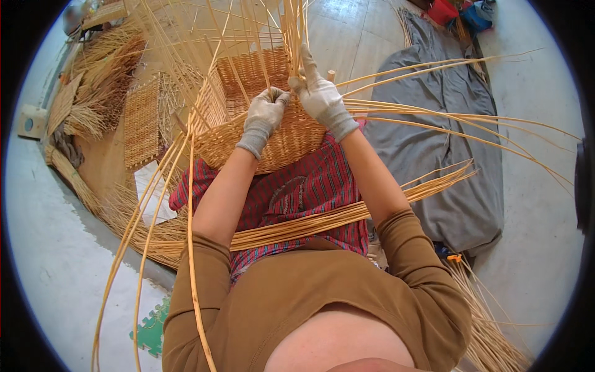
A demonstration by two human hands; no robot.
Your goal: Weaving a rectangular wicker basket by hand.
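Here, in the head view, we see the woven basket above the red striped cloth on the lap. We find the gloved left hand at its near rim, fingers and thumb clamped together on a thin cane. The gloved right hand stands beside it, index finger extended along the upright canes; whether its other fingers grip them, we cannot tell.

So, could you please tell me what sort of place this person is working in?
Probably a basket-weaving workshop: there is an unfinished basket, a bundle of canes below it in the picture, and a woven panel to the left.
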